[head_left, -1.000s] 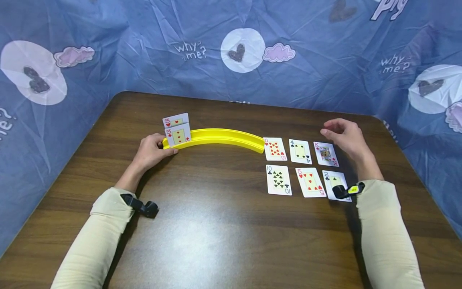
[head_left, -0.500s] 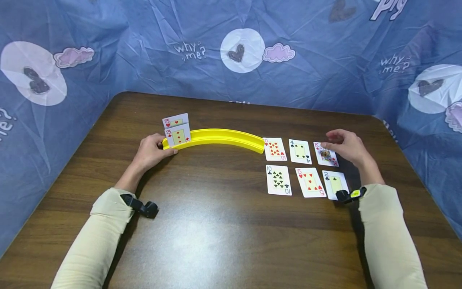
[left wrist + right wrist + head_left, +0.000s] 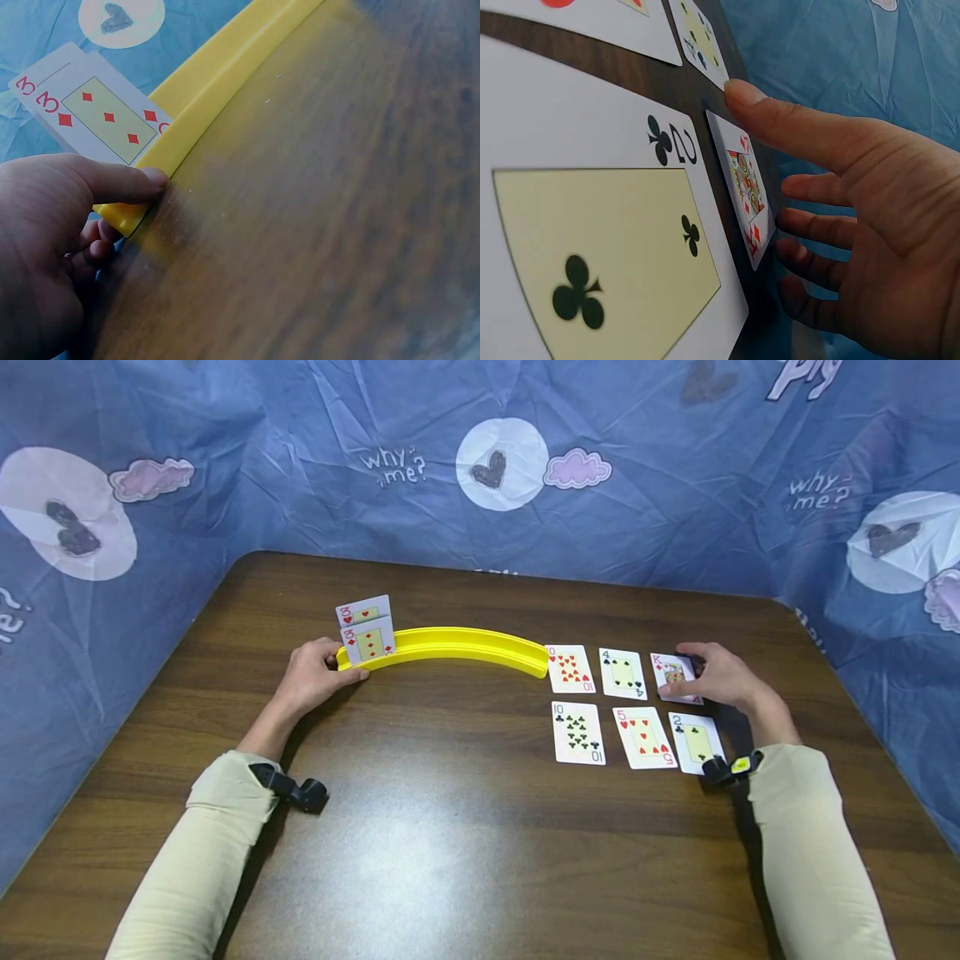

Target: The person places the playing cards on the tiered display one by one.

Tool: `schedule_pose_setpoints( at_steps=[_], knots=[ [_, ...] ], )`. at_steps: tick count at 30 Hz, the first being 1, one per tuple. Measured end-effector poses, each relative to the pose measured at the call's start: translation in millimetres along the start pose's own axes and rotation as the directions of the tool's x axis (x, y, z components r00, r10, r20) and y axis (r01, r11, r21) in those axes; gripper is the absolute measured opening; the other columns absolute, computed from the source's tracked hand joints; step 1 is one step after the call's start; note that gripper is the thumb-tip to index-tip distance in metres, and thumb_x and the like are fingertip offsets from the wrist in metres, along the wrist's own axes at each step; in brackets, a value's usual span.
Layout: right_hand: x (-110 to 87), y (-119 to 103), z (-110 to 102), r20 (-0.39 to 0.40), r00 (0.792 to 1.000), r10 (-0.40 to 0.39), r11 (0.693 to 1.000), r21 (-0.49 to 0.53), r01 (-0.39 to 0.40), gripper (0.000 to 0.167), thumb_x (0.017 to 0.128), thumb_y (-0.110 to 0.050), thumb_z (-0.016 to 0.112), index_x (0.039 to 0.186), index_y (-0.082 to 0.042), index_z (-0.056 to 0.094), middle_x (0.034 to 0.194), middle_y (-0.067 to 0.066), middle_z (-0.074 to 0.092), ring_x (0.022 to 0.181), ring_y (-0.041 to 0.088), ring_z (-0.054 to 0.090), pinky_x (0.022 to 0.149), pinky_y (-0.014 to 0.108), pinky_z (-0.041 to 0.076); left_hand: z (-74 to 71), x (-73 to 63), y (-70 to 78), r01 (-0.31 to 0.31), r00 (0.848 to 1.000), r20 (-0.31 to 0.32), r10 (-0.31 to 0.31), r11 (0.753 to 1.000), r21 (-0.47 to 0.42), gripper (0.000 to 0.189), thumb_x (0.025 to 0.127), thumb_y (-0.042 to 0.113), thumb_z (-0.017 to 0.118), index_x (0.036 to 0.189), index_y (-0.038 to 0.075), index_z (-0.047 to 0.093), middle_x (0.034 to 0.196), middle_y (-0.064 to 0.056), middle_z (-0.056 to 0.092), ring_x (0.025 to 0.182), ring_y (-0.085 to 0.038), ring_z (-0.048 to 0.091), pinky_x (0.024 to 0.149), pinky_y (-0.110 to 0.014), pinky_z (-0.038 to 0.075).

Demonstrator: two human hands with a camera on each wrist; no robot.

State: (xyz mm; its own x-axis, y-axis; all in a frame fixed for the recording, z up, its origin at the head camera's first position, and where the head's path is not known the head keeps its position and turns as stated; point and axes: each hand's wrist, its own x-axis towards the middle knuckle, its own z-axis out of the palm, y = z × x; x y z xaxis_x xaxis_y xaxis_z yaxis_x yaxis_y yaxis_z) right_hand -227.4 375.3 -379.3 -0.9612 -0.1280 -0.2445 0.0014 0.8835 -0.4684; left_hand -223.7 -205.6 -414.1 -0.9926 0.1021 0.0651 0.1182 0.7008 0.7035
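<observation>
My left hand [image 3: 307, 677] grips the left end of a curved yellow card holder [image 3: 472, 643], its thumb along the front wall in the left wrist view. Two cards stand in the slot by that hand: the three of diamonds [image 3: 369, 643] in front and the three of hearts [image 3: 363, 608] behind, partly covered. At the right, my right hand [image 3: 731, 681] reaches over the king of diamonds [image 3: 670, 670], which lies face up on the table. Its thumb extends over the card and its loosely bent fingers lie near the edge; in the right wrist view I see no pinch.
Next to the king lie the four of spades [image 3: 622, 674] and the ten of hearts [image 3: 572, 670], which meets the holder's right end. A nearer row has the ten of clubs [image 3: 578, 733], five of hearts [image 3: 645, 739] and two of clubs [image 3: 693, 739]. Blue cloth [image 3: 300, 485] hangs behind.
My right hand has come down and nearer, from above and behind the king of diamonds to over its right part. The left hand, holder and standing threes stay in place.
</observation>
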Motion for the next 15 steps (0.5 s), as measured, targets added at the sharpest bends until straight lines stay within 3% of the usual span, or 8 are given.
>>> schedule_pose_setpoints(
  at_steps=[5, 15],
  knots=[
    [0.6, -0.9, 1.2, 0.0, 1.0, 0.009, 1.0, -0.024, -0.009, 0.101, 0.077, -0.036, 0.085, 0.15, 0.009, 0.032, 0.154, 0.038, 0.025, 0.141, 0.053, 0.028, 0.113, 0.066, 0.025, -0.5, 0.6, 0.1, 0.007, 1.0, 0.003, -0.007, 1.0, 0.004, 0.037, 0.084, 0.017, 0.077, 0.112, -0.008, 0.069, 0.11, -0.024, 0.063, 0.096, -0.031, 0.052, 0.078, -0.033, 0.036],
    [2.6, -4.0, 1.4, -0.002, 0.999, 0.041, 0.995, -0.095, -0.041, 0.103, 0.076, -0.038, 0.086, 0.149, 0.01, 0.032, 0.151, 0.04, 0.026, 0.138, 0.053, 0.03, 0.114, 0.064, 0.025, -0.2, 0.3, 0.4, 0.009, 1.0, 0.007, -0.009, 1.0, 0.013, 0.038, 0.084, 0.018, 0.078, 0.112, -0.007, 0.069, 0.109, -0.024, 0.063, 0.095, -0.031, 0.051, 0.078, -0.033, 0.035]
  ],
)
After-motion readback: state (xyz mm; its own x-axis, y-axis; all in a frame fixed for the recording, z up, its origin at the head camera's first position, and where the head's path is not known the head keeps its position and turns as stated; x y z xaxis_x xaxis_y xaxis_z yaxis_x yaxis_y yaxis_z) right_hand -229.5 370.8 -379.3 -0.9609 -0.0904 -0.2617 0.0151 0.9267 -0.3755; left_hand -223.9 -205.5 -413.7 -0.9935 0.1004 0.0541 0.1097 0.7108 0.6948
